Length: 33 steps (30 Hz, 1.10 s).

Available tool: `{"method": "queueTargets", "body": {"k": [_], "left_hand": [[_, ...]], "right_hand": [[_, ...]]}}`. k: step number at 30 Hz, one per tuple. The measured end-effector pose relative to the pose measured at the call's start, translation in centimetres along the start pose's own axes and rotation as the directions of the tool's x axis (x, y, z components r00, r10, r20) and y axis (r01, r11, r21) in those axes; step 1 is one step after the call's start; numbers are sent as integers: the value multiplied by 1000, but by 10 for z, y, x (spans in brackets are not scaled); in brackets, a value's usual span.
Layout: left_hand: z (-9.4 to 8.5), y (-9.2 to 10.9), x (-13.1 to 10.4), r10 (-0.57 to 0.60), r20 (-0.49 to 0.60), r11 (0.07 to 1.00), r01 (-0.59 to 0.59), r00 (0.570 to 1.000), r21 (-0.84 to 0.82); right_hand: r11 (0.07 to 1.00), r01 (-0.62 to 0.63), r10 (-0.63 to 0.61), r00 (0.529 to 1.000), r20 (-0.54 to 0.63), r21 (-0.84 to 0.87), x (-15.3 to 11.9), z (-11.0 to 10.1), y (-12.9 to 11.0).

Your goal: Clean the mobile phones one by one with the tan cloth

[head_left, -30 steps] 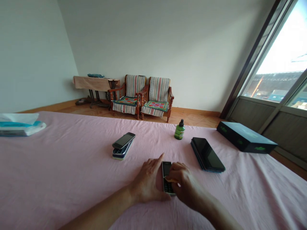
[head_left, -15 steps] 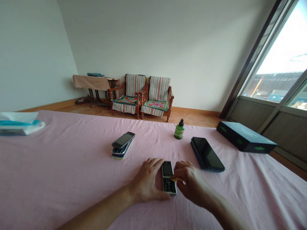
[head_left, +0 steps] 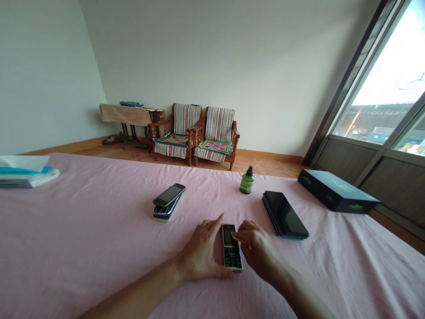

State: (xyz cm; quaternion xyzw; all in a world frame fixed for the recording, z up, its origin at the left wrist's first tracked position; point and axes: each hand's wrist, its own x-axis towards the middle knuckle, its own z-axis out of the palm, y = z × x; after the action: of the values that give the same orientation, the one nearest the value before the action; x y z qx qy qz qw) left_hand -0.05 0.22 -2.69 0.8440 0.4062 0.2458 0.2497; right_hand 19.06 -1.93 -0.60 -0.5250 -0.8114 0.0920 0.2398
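Observation:
A black keypad phone with a pale edge [head_left: 232, 258] lies face up on the pink cloth [head_left: 99, 257]. Around its left side my left hand [head_left: 202, 250] is spread, thumb at the bottom edge and index finger raised near the top corner. My right hand [head_left: 254, 243] is closed at the right side, with its fingertips over the phone's screen. Whether anything small is pinched in those fingers cannot be made out. Left of the hands, a dark touch phone [head_left: 169, 195] rests tilted on a stack of phones [head_left: 165, 212].
A stack of black tablets [head_left: 286, 216] lies to the right, with a green bottle [head_left: 247, 180] behind it. Farther right sits a black box [head_left: 337, 190]. At the far left is a tissue pack [head_left: 26, 177]. Two wooden chairs [head_left: 215, 133] stand beyond the cloth.
My right fingertips have moved up from the keypad to the screen. The index finger of my left hand has lifted off the phone's top corner. The view has shifted slightly.

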Motion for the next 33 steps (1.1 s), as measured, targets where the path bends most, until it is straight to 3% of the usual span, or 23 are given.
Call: {"method": "queueTargets", "body": {"k": [5, 12, 16, 19, 24, 30, 33], "left_hand": [[3, -2, -1, 3, -31, 999, -4, 1000, -33], [4, -4, -1, 24, -42, 999, -25, 999, -21], [5, -4, -1, 26, -57, 1000, -27, 998, -17], [4, -2, 0, 33, -58, 999, -34, 998, -24], [2, 2, 2, 59, -51, 998, -60, 997, -30], [2, 1, 1, 31, -18, 999, -31, 999, -8], [3, 0, 2, 22, -29, 1000, -22, 999, -8]], "right_hand": [[997, -5, 0, 997, -72, -74, 13, 10, -4], [1000, -6, 4, 997, -79, -26, 12, 13, -5], [994, -42, 31, 994, -108, -97, 15, 17, -1], [991, -2, -14, 993, -121, -130, 19, 22, -4], [993, 106, -111, 988, -109, -47, 22, 29, -12], [996, -36, 25, 991, -132, -79, 18, 23, -1], [995, -34, 19, 988, -153, -98, 17, 26, 0]]}}
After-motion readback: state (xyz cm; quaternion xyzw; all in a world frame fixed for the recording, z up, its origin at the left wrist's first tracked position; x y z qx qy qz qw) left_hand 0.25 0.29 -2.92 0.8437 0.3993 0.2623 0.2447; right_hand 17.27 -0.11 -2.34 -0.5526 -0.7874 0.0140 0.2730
